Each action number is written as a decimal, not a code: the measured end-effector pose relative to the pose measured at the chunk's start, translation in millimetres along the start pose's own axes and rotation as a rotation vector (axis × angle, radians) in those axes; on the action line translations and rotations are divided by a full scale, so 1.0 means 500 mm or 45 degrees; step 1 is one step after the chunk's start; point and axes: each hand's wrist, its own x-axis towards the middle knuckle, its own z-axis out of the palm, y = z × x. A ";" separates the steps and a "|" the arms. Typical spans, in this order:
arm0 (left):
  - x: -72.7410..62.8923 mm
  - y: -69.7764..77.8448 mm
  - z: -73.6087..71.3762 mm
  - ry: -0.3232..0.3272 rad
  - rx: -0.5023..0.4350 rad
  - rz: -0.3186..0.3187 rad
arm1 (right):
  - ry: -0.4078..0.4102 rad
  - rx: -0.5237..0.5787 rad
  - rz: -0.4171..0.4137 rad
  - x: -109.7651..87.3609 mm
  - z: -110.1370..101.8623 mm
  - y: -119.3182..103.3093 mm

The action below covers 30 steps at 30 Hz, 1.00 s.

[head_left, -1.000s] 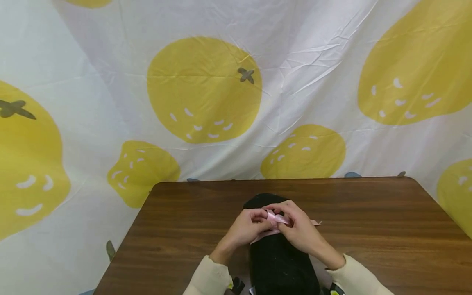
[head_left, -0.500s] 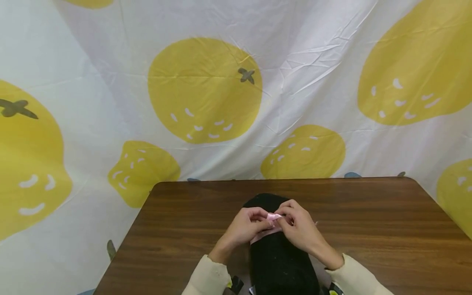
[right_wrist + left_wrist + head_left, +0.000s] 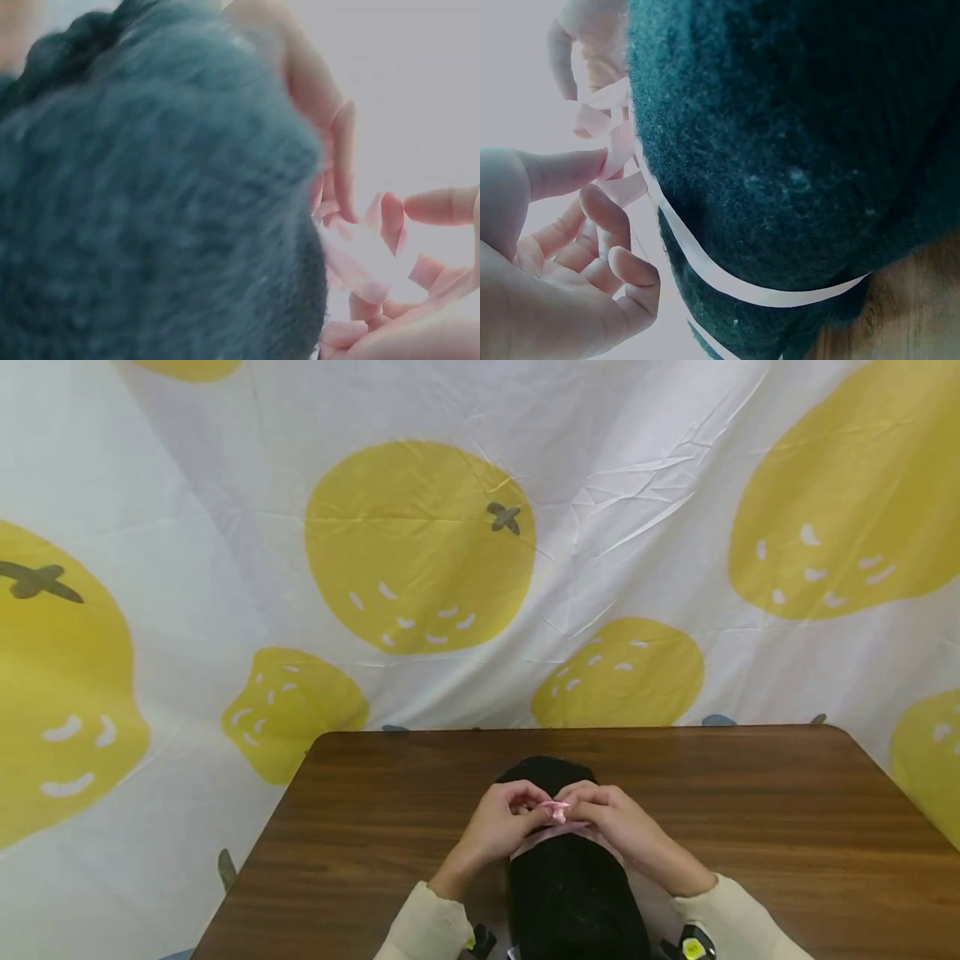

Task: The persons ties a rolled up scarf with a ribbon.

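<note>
A dark, fuzzy rolled bundle of cloth [image 3: 573, 893] lies on the table, pointing away from me. A pink satin ribbon [image 3: 558, 812] goes around it, its band [image 3: 769, 297] lying flat along the side in the left wrist view. On top of the bundle my left hand [image 3: 501, 825] pinches the ribbon between thumb and index finger, the other fingers loosely bent. Facing it, my right hand [image 3: 621, 828] pinches the ribbon close to the left fingertips. Between the hands the ribbon is bunched into small loops [image 3: 592, 120]. The right wrist view is blurred around the fingers.
The brown wooden table [image 3: 750, 810] has rounded far corners. Behind it hangs a white cloth [image 3: 630, 552] printed with yellow fruit. Near each sleeve sits a dark wrist device, the right one [image 3: 693, 945] with a yellow label.
The ribbon loop that stood up between my hands is now bunched small. My right hand has lowered slightly and its fingers lie flatter. The ribbon tail at the right is now out of sight.
</note>
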 end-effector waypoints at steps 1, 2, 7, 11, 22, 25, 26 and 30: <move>0.000 0.000 0.001 0.007 0.006 0.011 | -0.029 0.059 -0.002 0.000 -0.002 0.001; 0.001 0.001 0.002 0.011 0.009 0.022 | -0.054 0.107 -0.012 0.001 -0.003 0.002; -0.003 0.011 0.002 0.004 -0.021 0.041 | -0.074 0.163 -0.064 0.004 -0.008 0.008; -0.004 0.013 0.001 -0.030 -0.054 0.033 | 0.006 0.073 -0.062 0.005 -0.010 0.007; -0.006 0.021 -0.003 -0.100 -0.108 0.050 | 0.132 -0.050 -0.064 0.005 -0.012 0.010; -0.006 0.019 -0.004 -0.109 -0.110 0.054 | 0.115 -0.055 -0.058 0.004 -0.013 0.012; -0.006 0.019 -0.004 -0.113 -0.109 0.052 | 0.102 -0.055 -0.059 0.004 -0.013 0.013; -0.005 0.016 -0.004 -0.125 -0.110 0.061 | 0.021 0.029 -0.048 0.003 -0.014 0.015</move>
